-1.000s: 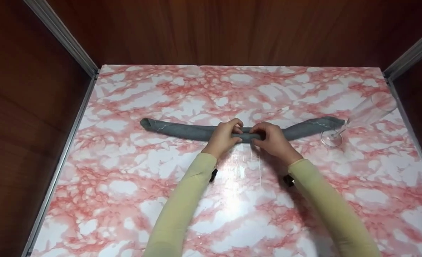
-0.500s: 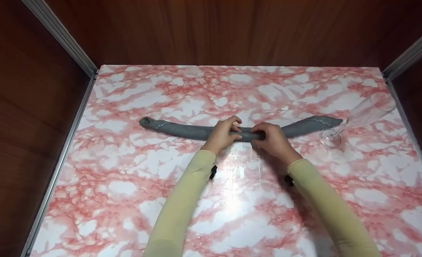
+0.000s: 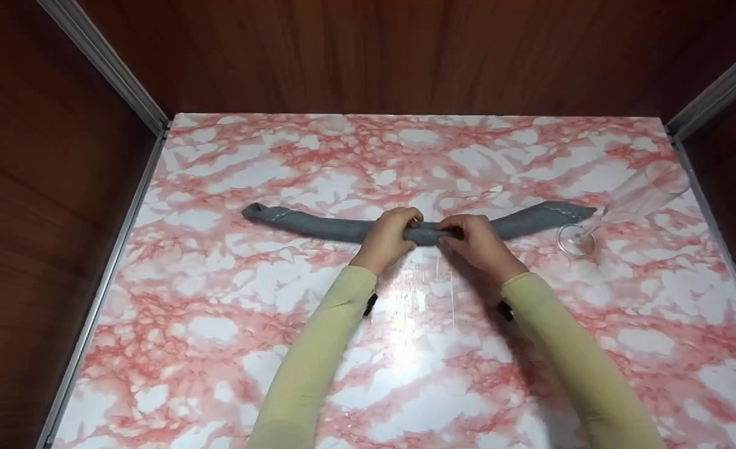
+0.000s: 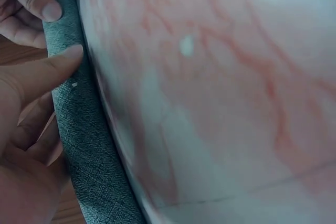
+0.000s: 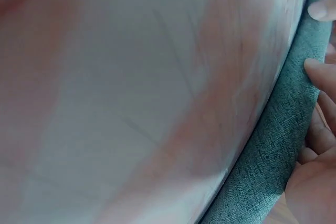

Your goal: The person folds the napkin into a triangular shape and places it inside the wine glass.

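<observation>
Table (image 3: 230, 324): pink-and-white marbled top, walled by dark wood panels on three sides; everything below is placed relative to it.
Rolled cloth (image 3: 330, 226): a long grey roll lying across the table's middle from left to right, its centre bowed toward the person and both ends angled toward the far edge. In the wrist views its woven grain shows close up (image 4: 86, 145) (image 5: 268, 145).
Glass (image 3: 629, 202): a clear stemmed glass lying on its side near the table's right edge, foot just beside the roll's right end, bowl pointing to the far right corner. Nothing shows inside it.
Left hand (image 3: 387, 238): at the roll's centre, fingers curled over the top and thumb on the near side, gripping the cloth; pale yellow sleeve.
Right hand (image 3: 477, 240): just beside the left hand on the same central stretch, fingers likewise curled over the roll and gripping it.
Thumb (image 4: 47, 69): lies straight along the cloth in the left wrist view.
</observation>
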Available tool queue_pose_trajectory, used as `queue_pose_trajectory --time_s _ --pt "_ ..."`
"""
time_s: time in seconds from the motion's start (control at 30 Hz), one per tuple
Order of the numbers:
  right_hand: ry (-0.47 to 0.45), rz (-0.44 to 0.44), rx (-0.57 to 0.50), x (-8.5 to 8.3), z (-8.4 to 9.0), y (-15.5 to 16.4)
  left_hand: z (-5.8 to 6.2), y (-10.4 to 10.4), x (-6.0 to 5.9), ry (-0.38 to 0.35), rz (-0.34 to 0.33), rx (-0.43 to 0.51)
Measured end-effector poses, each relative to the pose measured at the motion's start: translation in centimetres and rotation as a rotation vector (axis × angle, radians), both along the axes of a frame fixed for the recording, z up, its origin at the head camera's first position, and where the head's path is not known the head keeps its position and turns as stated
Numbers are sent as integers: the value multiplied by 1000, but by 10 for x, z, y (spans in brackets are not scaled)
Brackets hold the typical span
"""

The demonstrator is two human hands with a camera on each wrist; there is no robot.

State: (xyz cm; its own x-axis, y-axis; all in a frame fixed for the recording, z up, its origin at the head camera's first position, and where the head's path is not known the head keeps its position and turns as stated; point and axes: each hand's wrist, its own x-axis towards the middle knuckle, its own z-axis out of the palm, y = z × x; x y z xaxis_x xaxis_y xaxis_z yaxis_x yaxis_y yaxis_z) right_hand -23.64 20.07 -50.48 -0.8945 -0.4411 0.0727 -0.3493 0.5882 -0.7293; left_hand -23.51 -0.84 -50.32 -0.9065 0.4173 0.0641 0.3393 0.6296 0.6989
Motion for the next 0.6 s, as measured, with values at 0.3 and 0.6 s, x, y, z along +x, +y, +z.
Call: queue_pose_trajectory --time_s 0.3,0.6 --pt "-46 -19 21 -2 4 -3 1 -1 -3 29 22 -34" --pt "47 -74 -103 1 3 -6 -2 -3 -9 23 31 32"
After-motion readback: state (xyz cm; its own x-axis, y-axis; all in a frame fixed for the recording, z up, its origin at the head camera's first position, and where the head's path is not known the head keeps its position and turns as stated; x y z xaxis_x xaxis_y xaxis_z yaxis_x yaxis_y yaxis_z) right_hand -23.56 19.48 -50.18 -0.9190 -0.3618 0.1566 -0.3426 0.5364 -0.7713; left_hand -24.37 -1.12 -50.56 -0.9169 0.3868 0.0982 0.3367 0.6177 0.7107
